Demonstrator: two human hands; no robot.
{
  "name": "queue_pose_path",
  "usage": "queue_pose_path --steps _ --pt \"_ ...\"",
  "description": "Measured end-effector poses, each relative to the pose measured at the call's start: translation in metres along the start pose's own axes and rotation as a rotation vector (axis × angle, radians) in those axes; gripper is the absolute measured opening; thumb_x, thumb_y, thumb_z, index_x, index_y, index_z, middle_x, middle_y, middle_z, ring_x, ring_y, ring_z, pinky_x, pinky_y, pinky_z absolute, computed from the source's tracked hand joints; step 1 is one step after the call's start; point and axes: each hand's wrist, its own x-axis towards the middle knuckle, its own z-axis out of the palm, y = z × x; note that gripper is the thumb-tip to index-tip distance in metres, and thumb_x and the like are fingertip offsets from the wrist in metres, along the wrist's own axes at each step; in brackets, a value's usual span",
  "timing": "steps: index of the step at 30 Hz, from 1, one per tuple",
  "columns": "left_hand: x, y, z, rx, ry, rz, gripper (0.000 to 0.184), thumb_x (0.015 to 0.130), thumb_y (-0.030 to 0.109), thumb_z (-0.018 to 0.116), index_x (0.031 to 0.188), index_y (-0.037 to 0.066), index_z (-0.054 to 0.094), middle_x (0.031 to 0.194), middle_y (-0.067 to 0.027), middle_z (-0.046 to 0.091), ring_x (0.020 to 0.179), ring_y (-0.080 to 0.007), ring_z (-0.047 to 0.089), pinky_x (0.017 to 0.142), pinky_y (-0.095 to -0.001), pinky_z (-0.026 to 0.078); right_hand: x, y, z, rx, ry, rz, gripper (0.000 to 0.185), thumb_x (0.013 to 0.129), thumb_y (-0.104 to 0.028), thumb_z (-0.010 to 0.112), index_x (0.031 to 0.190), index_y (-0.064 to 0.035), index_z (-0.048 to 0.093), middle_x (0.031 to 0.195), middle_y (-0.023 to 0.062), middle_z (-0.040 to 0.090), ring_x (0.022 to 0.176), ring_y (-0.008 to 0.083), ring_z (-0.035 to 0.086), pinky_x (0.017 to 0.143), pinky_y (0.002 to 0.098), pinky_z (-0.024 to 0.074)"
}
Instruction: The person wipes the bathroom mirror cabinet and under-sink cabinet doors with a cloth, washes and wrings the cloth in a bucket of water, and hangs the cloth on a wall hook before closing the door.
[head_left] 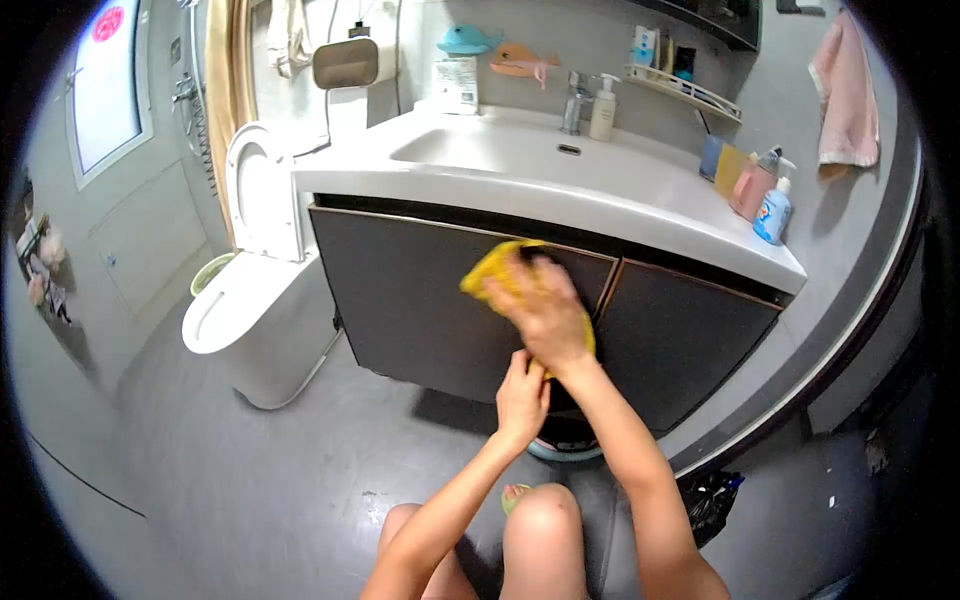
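Laying a yellow cloth (486, 276) flat against the dark cabinet door (420, 300).
The left hand (522, 402) is near the right wrist, its grip unclear; the right hand (546, 312), blurred, has its fingers spread over the cloth, below the white washbasin (420, 181).

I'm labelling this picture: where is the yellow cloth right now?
In the head view, the yellow cloth is near the centre, under the right hand, against the dark cabinet front below the white sink; the left hand is just below.
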Motion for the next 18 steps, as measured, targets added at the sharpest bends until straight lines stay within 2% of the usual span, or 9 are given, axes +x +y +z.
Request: queue_pose_path --steps 1,2,4,5,7,10,13,18 --pt "0.002 0.006 -0.001 -0.002 0.037 0.038 0.039 0.076 -0.002 0.063 0.114 0.005 0.059 0.118 -0.0168 0.053 0.103 -0.0378 0.058 0.084 -0.0423 0.051 -0.012 0.012 -0.005 -0.052 0.004 0.107 0.051 0.090 -0.014 0.054 0.139 -0.0285 0.050 0.150 0.0077 0.038 0.125 0.0343 0.045 0.106 0.0472 0.0366" --pt "0.004 0.011 -0.006 -0.008 0.038 0.090 0.045 0.075 -0.003 0.063 0.119 0.007 0.059 0.119 -0.0163 0.053 0.103 -0.0369 0.058 0.084 -0.0416 0.051 -0.015 0.025 -0.006 0.010 0.212 0.233 0.050 0.092 -0.012 0.052 0.140 -0.0239 0.049 0.151 0.0111 0.036 0.126 0.0348 0.043 0.105 0.0499 0.0346" --pt "0.009 0.017 -0.017 -0.019 0.025 0.170 0.056 0.073 -0.003 0.064 0.126 0.013 0.058 0.120 -0.0155 0.053 0.102 -0.0352 0.059 0.084 -0.0403 0.051 -0.021 0.038 -0.023 -0.072 0.316 0.452 0.056 0.085 -0.003 0.059 0.139 -0.0139 0.048 0.148 0.0155 0.035 0.129 0.0342 0.038 0.103 0.0490 0.0337" --pt "0.011 0.017 -0.022 -0.026 0.009 0.196 0.059 0.073 -0.003 0.065 0.129 0.015 0.057 0.120 -0.0151 0.054 0.102 -0.0343 0.060 0.084 -0.0398 0.051 -0.017 0.036 -0.030 -0.036 0.328 0.474 0.061 0.081 -0.001 0.063 0.138 -0.0150 0.048 0.141 0.0144 0.040 0.126 0.0342 0.039 0.102 0.0485 0.0336" --pt "0.011 0.013 -0.031 -0.069 0.013 0.178 0.058 0.073 -0.002 0.065 0.128 0.016 0.058 0.121 -0.0133 0.054 0.099 -0.0313 0.061 0.084 -0.0400 0.051 -0.004 0.028 -0.022 -0.136 0.259 0.430 0.060 0.079 -0.005 0.065 0.136 -0.0181 0.050 0.133 0.0115 0.043 0.122 0.0329 0.041 0.104 0.0485 0.0322" --pt "0.007 -0.004 -0.047 -0.066 0.053 0.063 0.054 0.076 -0.003 0.063 0.127 0.013 0.058 0.121 -0.0130 0.053 0.098 -0.0302 0.061 0.083 -0.0383 0.051 0.031 0.003 -0.001 -0.086 0.157 0.248 0.057 0.077 -0.011 0.067 0.131 -0.0225 0.056 0.129 0.0095 0.045 0.118 0.0309 0.043 0.100 0.0480 0.0348" --pt "0.006 -0.022 -0.073 -0.073 0.134 -0.077 0.051 0.078 -0.004 0.059 0.127 0.010 0.059 0.121 -0.0143 0.053 0.097 -0.0296 0.061 0.081 -0.0362 0.051 0.074 -0.032 0.024 -0.026 0.156 0.160 0.053 0.080 -0.014 0.064 0.132 -0.0207 0.053 0.127 0.0108 0.045 0.112 0.0333 0.047 0.097 0.0472 0.0388" --pt "0.018 -0.064 -0.113 -0.012 0.325 -0.129 0.047 0.079 -0.006 0.056 0.124 0.005 0.060 0.119 -0.0160 0.053 0.101 -0.0321 0.060 0.085 -0.0358 0.050 0.132 -0.087 0.067 -0.007 0.185 0.058 0.044 0.086 -0.015 0.057 0.130 -0.0194 0.055 0.127 0.0104 0.047 0.108 0.0329 0.048 0.098 0.0448 0.0412"
